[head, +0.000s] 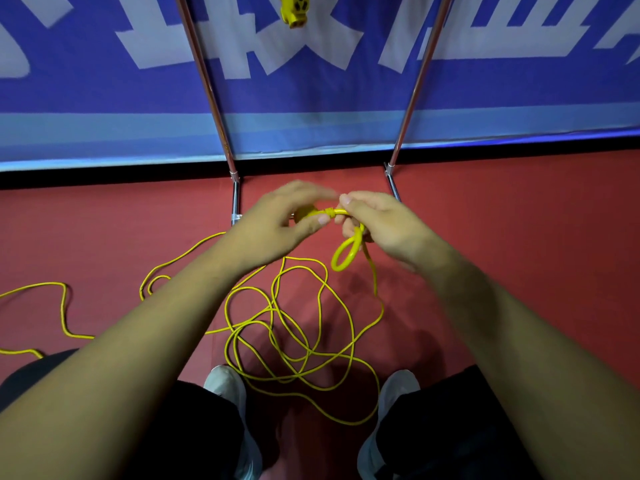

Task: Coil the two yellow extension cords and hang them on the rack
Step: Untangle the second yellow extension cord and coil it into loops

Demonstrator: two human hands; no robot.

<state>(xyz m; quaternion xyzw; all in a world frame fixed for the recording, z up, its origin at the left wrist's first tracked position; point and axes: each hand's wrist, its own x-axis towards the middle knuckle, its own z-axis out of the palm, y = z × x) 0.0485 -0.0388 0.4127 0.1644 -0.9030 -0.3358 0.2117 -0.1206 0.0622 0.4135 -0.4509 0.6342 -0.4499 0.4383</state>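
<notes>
Though blurred at the fingertips, found the left hand (pixel 294 220) with its grip closed round the plug end (pixel 306 213) of a yellow extension cord (pixel 287 327), thumb pressed against it. Found the right hand (pixel 384 226) just beside, its grip pinching the same cord between thumb and curled fingers, next to a tight turn of cord. Noted a small loop (pixel 346 254) hanging below the right hand, long axis slanting down and to the left. Noted the short held stretch running left to right between both hands. Traced the remainder down to the red floor (pixel 502 254), lying in loose overlapping loops just beyond two pale shoes (pixel 225 382), with one strand trailing off to the left edge. Recorded two metal rack poles (pixel 207 88) on the far side, feet on the floor. Recorded a second yellow connector (pixel 294 10) hanging between them at the top, long axis roughly vertical. Recorded a blue banner (pixel 346 116) behind the rack, bearing large white characters, cropped and not legible.
</notes>
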